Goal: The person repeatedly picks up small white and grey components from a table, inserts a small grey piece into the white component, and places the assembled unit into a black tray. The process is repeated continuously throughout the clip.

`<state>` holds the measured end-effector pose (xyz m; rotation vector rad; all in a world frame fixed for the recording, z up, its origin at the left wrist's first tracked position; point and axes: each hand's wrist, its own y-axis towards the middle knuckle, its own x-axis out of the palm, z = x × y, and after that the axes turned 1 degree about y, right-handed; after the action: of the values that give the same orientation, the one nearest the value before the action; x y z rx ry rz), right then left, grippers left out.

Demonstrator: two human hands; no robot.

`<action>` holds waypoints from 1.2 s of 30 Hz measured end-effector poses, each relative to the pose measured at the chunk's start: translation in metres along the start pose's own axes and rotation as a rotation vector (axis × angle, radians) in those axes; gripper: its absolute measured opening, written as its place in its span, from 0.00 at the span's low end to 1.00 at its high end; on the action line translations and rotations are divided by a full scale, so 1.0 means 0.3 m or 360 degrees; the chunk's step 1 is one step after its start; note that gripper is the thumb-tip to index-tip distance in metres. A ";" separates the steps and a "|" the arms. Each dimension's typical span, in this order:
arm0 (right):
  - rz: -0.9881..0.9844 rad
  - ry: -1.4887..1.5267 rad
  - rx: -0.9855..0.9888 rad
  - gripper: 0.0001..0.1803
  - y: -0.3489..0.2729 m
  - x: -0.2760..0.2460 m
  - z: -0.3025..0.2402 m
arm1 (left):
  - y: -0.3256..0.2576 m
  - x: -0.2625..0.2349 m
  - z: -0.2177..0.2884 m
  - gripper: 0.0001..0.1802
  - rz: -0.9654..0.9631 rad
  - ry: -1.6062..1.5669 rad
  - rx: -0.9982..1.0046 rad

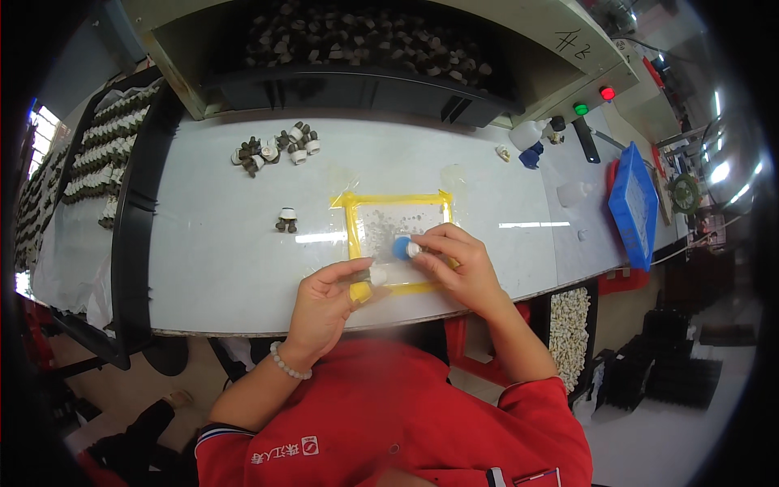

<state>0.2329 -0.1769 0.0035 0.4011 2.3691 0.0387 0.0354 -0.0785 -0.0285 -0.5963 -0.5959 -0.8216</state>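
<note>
White worktop [203, 243]: tray of finished parts [105, 154] far left, loose pile of small capped parts [276, 148] behind. Left hand [324, 304] pinches small dark-and-white part [367, 277], steadying it at yellow-taped pad [398, 221]. Right hand [458, 264] grips blue-capped small bottle [403, 247], tip toward part. Blue bin [634, 207] right.

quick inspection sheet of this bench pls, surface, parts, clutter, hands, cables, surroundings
surface: white bench, yellow-taped clear mat in the middle
job's things: small dark part with white end in left hand; blue-capped small bottle in right hand
clutter: pile of small parts, lone part, white bottles, blue tray
cables: nothing seen
surroundings: black racks of parts at left, machine with green and red buttons
</note>
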 end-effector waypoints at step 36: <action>0.0394 -0.0105 0.0144 0.08 0.062 -0.191 0.212 | -0.077 -0.119 0.069 0.13 0.0349 0.1533 0.0740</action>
<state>0.3201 -0.1817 -0.0031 0.7266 2.2496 0.0325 -0.0075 -0.0595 -0.0331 0.1869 0.1721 -0.6347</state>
